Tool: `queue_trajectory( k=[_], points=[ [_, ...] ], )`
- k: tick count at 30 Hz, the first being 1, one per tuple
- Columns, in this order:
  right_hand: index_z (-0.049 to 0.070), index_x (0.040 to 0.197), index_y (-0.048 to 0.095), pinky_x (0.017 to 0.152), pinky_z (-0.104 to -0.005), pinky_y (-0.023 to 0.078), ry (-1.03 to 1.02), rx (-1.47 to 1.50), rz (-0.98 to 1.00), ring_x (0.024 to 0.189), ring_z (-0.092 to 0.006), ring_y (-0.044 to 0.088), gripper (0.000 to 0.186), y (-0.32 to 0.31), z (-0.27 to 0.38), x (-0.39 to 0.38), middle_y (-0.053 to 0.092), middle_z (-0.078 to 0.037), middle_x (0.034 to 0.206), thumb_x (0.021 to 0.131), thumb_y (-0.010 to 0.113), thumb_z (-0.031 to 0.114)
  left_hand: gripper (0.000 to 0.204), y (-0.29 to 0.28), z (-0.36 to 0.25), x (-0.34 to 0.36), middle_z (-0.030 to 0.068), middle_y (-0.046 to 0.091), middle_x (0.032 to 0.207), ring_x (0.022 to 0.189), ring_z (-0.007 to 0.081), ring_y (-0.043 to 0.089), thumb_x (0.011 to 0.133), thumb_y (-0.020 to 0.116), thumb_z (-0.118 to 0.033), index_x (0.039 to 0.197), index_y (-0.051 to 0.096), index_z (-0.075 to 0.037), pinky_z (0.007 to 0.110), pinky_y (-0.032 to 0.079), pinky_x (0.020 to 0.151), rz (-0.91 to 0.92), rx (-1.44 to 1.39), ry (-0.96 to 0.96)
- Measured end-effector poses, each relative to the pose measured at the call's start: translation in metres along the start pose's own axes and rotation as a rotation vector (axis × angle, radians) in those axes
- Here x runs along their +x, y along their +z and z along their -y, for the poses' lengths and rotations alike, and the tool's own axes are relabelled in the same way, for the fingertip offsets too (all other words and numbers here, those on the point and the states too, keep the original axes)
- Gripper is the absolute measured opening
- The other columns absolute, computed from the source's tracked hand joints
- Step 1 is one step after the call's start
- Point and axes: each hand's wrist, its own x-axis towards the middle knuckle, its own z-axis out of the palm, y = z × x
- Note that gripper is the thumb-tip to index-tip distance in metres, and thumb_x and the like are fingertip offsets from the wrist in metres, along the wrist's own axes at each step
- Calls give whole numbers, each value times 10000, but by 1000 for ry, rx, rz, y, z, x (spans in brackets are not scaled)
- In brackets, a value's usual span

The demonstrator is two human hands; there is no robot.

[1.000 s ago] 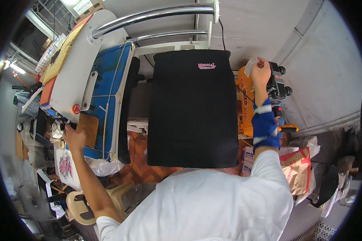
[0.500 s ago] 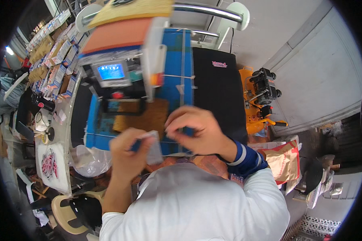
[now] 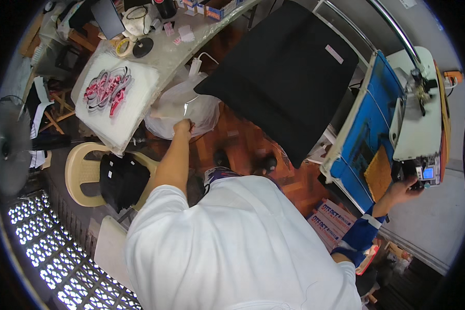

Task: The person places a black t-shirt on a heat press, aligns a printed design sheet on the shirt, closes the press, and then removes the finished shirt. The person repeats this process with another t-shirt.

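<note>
My left hand (image 3: 183, 127) is held out to the left with its fingers curled closed, over a clear plastic bag (image 3: 163, 114) that hangs by the table. Whatever it may hold is hidden in the fist. On the far right, my right hand (image 3: 404, 191) is wrapped on the black front handle of a heat press (image 3: 416, 139), just beside its small lit screen (image 3: 428, 172). A worn blue platen (image 3: 359, 124) with a brown pad (image 3: 379, 173) lies next to the press. Black fabric (image 3: 279, 77) with a small pink print covers the panel in the middle.
On the left table (image 3: 178, 59) lies a white stack of sheets (image 3: 144, 85) with a pink and black design (image 3: 108, 90). A beige chair (image 3: 80, 178) with black cloth (image 3: 120, 181) stands nearer. Printed cartons (image 3: 331, 222) rest on the wooden floor (image 3: 237, 134).
My view has turned left. My hands have parted: the left has gone out over the plastic bag, the right to the press handle. The whitish film in my left hand no longer shows.
</note>
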Motion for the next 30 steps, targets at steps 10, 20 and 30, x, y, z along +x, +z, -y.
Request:
queue_trajectory(
  k=[10,20,30],
  points=[
    [90,1528,282,913,-399,556,-38,-57,33,1125,-287,599,583,-38,-43,41,492,-190,1384,1008,544,109,531,15,-31,42,154,631,1299,1139,310,596,979,577,-476,1347,551,-95,426,524,906,354,292,-38],
    [49,1513,360,958,-357,499,74,-277,-64,1138,-261,613,621,-30,-35,53,563,-171,1368,949,591,170,587,78,-112,-5,148,625,1305,1169,291,583,1033,409,-562,1284,592,-65,446,442,1031,672,-191,-137],
    [73,1536,325,909,-333,504,171,-313,-4,1065,-249,619,606,-40,-33,50,573,-154,1298,985,554,177,724,114,-198,25,169,586,1350,1151,295,601,1017,414,-625,1365,534,-1,436,471,1024,830,108,-17]
  ],
)
